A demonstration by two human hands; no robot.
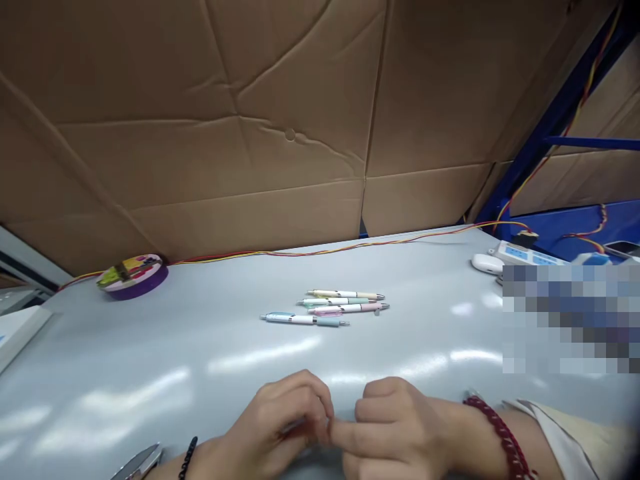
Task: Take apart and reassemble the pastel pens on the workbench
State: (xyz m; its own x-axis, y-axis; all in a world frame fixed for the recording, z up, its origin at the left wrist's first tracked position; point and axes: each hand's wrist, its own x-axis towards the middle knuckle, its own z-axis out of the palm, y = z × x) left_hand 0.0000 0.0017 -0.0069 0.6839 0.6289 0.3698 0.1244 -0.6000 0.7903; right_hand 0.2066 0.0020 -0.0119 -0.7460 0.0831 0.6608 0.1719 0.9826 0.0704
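Observation:
My left hand [285,420] is at the front of the table with curled fingers and the fingertips pinched together. My right hand [393,427] faces it, also closed, its index fingertip touching the left fingertips. Anything between them is hidden. Beyond the hands lies a light blue pen [303,320], nearest to me. Just behind it are a pink pen [357,309], a pale green pen [335,302] and a cream pen [350,294], side by side and roughly parallel.
A purple-sided round object [145,287] sits at the back left. Red and yellow wires [280,253] run along the rear edge before a cardboard wall [300,200]. A white rounded case [486,264] and a power strip [530,254] lie right, near a pixelated patch.

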